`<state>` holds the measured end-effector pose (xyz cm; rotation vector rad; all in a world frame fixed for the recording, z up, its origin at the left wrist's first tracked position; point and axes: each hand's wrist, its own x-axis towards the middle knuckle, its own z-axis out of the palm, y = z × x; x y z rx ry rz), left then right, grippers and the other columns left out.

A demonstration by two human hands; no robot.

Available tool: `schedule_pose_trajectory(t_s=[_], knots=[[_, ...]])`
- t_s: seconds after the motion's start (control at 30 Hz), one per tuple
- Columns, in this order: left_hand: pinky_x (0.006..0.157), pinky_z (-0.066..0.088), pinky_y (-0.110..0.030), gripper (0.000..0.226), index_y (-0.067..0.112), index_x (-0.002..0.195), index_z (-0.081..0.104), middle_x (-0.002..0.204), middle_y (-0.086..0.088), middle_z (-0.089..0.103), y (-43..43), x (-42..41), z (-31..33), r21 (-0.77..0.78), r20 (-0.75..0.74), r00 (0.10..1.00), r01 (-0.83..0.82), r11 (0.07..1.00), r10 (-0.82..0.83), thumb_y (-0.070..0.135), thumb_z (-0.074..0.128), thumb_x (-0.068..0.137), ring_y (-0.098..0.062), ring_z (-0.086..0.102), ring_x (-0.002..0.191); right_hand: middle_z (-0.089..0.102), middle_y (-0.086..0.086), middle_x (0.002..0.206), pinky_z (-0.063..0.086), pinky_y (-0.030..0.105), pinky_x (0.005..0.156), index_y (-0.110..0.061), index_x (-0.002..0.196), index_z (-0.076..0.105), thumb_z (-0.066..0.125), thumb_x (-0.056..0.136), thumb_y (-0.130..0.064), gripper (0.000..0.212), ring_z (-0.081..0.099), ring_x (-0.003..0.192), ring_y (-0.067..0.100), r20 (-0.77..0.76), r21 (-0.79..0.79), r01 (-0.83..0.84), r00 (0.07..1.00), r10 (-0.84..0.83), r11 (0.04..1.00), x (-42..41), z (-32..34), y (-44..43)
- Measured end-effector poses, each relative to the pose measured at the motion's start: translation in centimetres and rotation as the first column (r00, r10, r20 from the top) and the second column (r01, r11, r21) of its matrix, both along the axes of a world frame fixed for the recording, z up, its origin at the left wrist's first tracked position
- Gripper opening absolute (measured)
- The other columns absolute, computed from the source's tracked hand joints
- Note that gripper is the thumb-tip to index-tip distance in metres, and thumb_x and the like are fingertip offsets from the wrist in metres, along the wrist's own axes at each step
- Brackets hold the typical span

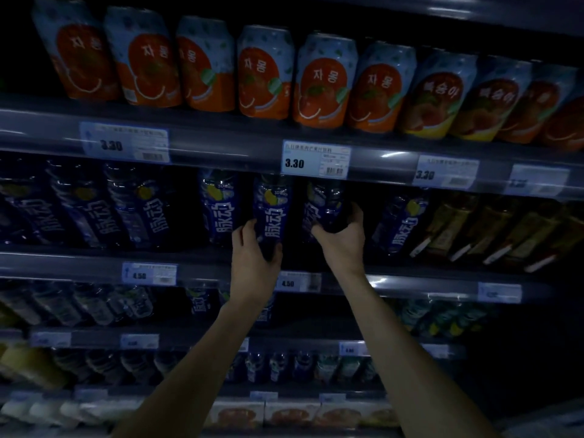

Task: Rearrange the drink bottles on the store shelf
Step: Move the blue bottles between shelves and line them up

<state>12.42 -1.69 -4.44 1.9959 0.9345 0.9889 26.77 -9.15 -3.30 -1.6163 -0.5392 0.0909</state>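
Dark blue drink bottles with white lettering stand in a row on the second shelf [189, 263]. My left hand [252, 251] grips the base of one blue bottle [271, 210] near the middle. My right hand [343, 238] is wrapped around the lower part of the neighbouring blue bottle [322, 207], which looks turned and tilted. More blue bottles stand to the left [218, 203] and to the right [401, 222]. A dark gap shows between the left group and the middle bottles.
Orange and blue cans [262, 74] line the top shelf above price tags [316, 159]. Brown-labelled bottles [474, 229] stand at the right of the second shelf. Lower shelves hold more bottles [284, 365] and boxed goods [290, 412]. The scene is dim.
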Motion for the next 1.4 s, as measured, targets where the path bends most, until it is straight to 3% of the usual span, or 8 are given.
schedule_pose_trajectory(t_s=[0.23, 0.43, 0.53, 0.63, 0.77, 0.93, 1.1, 1.4], knots=[[0.083, 0.037, -0.017, 0.061, 0.017, 0.142, 0.032, 0.14, -0.005, 0.036, 0.1, 0.0, -0.1, -0.008, -0.005, 1.0, -0.007, 1.0, 0.007, 0.023, 0.063, 0.09, -0.015, 0.046, 0.117, 0.068, -0.008, 0.105, 0.053, 0.03, 0.091, -0.025, 0.12, 0.053, 0.075, 0.076, -0.009, 0.051, 0.065, 0.096, 0.003, -0.054, -0.024, -0.178, 0.983, 0.177, 0.984, 0.8, 0.7, -1.3], [0.084, 0.033, -0.008, 0.06, 0.014, 0.141, 0.034, 0.137, -0.005, 0.038, 0.3, -0.1, 0.0, -0.015, 0.023, 1.0, -0.01, 1.0, 0.01, 0.022, 0.064, 0.09, 0.001, 0.038, 0.103, 0.05, 0.0, 0.129, 0.048, 0.025, 0.096, -0.025, 0.13, 0.047, 0.085, 0.064, -0.045, 0.078, 0.054, 0.114, 0.01, 0.066, -0.07, -0.091, 0.993, 0.095, 0.993, -0.9, 0.4, -0.8], [0.079, 0.022, 0.007, 0.061, 0.012, 0.141, 0.034, 0.137, -0.006, 0.038, 0.4, 0.2, 0.0, -0.026, 0.038, 0.999, -0.003, 1.0, 0.004, 0.019, 0.065, 0.089, 0.009, 0.033, 0.096, 0.051, 0.002, 0.123, 0.047, 0.01, 0.087, -0.018, 0.127, 0.045, 0.088, 0.063, -0.034, 0.078, 0.056, 0.107, 0.005, 0.091, -0.031, -0.004, 0.996, 0.007, 1.0, -1.4, 0.3, -0.1], [0.081, 0.028, 0.0, 0.063, 0.013, 0.143, 0.032, 0.14, -0.005, 0.037, 0.3, 0.2, 0.0, -0.033, 0.028, 1.0, -0.009, 0.999, 0.01, 0.021, 0.064, 0.09, 0.003, 0.036, 0.102, 0.057, -0.003, 0.116, 0.044, 0.0, 0.075, -0.02, 0.124, 0.046, 0.087, 0.064, -0.031, 0.074, 0.056, 0.095, -0.011, 0.083, -0.033, 0.01, 0.997, -0.007, 0.999, -1.1, 0.2, -0.2], [0.085, 0.032, -0.008, 0.063, 0.014, 0.143, 0.032, 0.141, -0.004, 0.037, 0.2, 0.2, 0.1, -0.045, 0.039, 0.999, -0.016, 0.999, 0.018, 0.021, 0.064, 0.09, 0.0, 0.037, 0.106, 0.061, -0.003, 0.115, 0.047, 0.004, 0.075, -0.023, 0.124, 0.05, 0.085, 0.066, -0.03, 0.068, 0.058, 0.095, -0.01, 0.074, -0.048, -0.03, 0.997, 0.034, 0.998, -0.6, 0.1, -0.7], [0.066, 0.033, 0.006, 0.058, 0.015, 0.137, 0.038, 0.136, -0.004, 0.041, 0.5, 0.5, 0.0, -0.043, 0.057, 0.998, -0.031, 0.999, 0.034, 0.017, 0.067, 0.088, 0.0, 0.04, 0.098, 0.061, 0.002, 0.119, 0.053, 0.015, 0.081, -0.026, 0.122, 0.053, 0.083, 0.069, -0.027, 0.06, 0.062, 0.1, 0.004, 0.069, -0.048, -0.066, 0.995, 0.069, 0.997, -0.5, 0.2, -0.4], [0.064, 0.029, 0.009, 0.057, 0.014, 0.135, 0.04, 0.135, -0.005, 0.042, 0.7, 0.6, 0.1, -0.045, 0.06, 0.998, -0.03, 0.999, 0.032, 0.015, 0.069, 0.086, 0.001, 0.04, 0.096, 0.059, 0.007, 0.122, 0.054, 0.029, 0.09, -0.02, 0.126, 0.054, 0.082, 0.07, -0.026, 0.063, 0.062, 0.105, 0.013, 0.067, -0.045, -0.089, 0.993, 0.092, 0.995, -0.8, 0.1, 0.3], [0.08, 0.047, -0.021, 0.035, 0.011, 0.121, 0.056, 0.116, -0.003, 0.06, 1.8, -1.8, 0.8, 0.002, 0.093, 0.994, -0.057, 0.998, 0.057, 0.025, 0.063, 0.09, -0.007, 0.054, 0.097, 0.055, 0.005, 0.125, 0.051, 0.024, 0.091, -0.019, 0.13, 0.051, 0.08, 0.072, -0.028, 0.065, 0.059, 0.109, 0.014, 0.093, -0.049, -0.073, 0.993, 0.077, 0.996, -1.4, 0.0, 0.6]])
